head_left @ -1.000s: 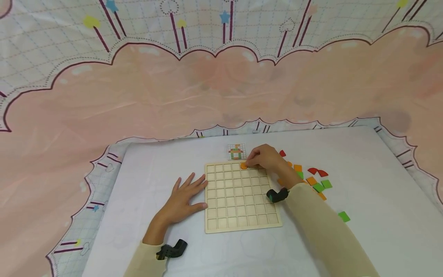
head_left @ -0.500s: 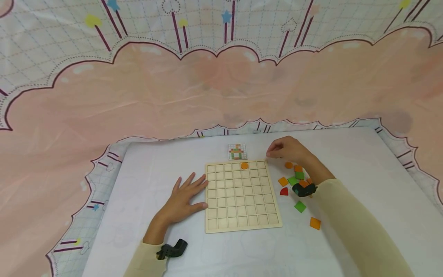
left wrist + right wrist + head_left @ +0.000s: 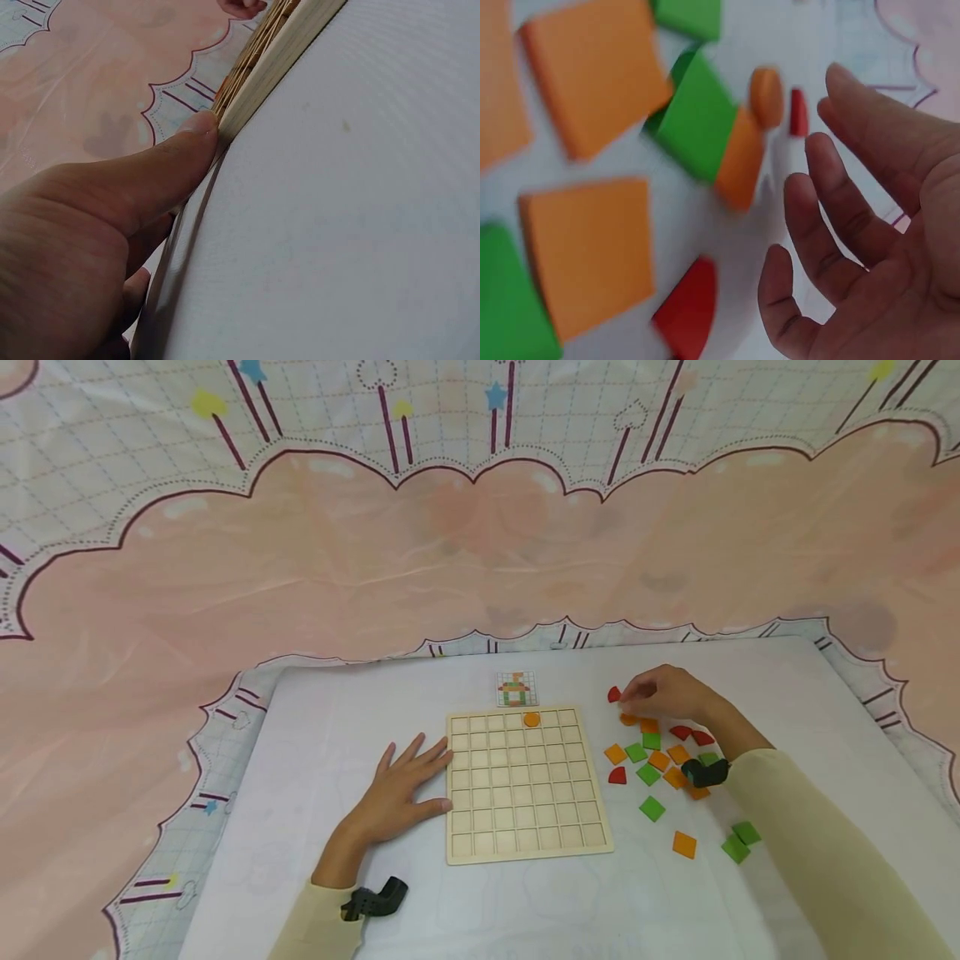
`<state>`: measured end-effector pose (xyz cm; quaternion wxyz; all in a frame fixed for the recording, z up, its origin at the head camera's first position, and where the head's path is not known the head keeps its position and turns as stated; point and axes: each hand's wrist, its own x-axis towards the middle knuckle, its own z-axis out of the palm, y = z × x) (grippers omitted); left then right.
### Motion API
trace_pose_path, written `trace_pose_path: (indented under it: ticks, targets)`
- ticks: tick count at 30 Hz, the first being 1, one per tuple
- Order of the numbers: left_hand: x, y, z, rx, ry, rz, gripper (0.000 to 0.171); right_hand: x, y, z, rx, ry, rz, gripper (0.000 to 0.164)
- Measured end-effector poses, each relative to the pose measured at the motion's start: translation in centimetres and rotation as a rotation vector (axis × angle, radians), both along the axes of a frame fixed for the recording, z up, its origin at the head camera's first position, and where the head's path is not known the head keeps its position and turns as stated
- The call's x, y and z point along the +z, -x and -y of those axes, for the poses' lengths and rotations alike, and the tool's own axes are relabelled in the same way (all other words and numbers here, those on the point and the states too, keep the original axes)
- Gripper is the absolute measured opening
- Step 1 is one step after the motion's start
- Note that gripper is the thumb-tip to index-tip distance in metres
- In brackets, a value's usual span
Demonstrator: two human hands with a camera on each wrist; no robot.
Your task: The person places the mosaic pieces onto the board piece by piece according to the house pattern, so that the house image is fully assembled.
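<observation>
A pale wooden grid board (image 3: 517,789) lies on the white table, with one orange disc (image 3: 532,719) in its top row. My left hand (image 3: 402,787) is spread beside it, fingertips and thumb at its left edge; the left wrist view shows the thumb (image 3: 150,176) against the wooden rim. To the right of the board, my right hand (image 3: 667,695) hovers over the far end of the loose pieces. Its fingers are loosely bent around nothing in the right wrist view, close to a red quarter-round piece (image 3: 799,112) and another orange disc (image 3: 766,97).
Several loose orange squares (image 3: 684,844), green squares (image 3: 652,808) and red quarter-round pieces (image 3: 617,775) lie scattered right of the board. Behind the board is a small pattern card (image 3: 517,689) with a coloured picture. A printed cloth (image 3: 480,568) hangs beyond the table.
My right hand has left the orange disc on the board and moved right to the loose pieces, uncovering the top row. My left hand has stayed at the board's edge.
</observation>
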<state>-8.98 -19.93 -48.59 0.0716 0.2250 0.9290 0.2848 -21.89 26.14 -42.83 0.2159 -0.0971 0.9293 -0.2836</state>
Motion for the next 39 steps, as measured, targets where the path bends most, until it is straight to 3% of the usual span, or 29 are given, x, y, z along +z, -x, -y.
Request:
trace_pose_path:
  ticks: [9, 12, 21, 39]
  targets:
    - [0.0, 0.0, -0.1, -0.006, 0.000, -0.020, 0.077, -1.1, 0.1, -1.3, -0.009, 0.048, 0.104, 0.035]
    - [0.0, 0.0, -0.2, -0.003, 0.004, -0.014, 0.077, -1.2, 0.2, -1.2, -0.014, 0.039, 0.121, 0.033]
    - [0.1, -0.1, -0.2, 0.001, -0.009, -0.019, 0.076, -1.4, 0.4, -0.6, -0.006, 0.010, 0.092, 0.021]
    - [0.2, 0.0, -0.3, 0.002, 0.005, 0.001, 0.076, -1.1, 0.0, -0.7, 0.020, 0.085, 0.093, 0.020]
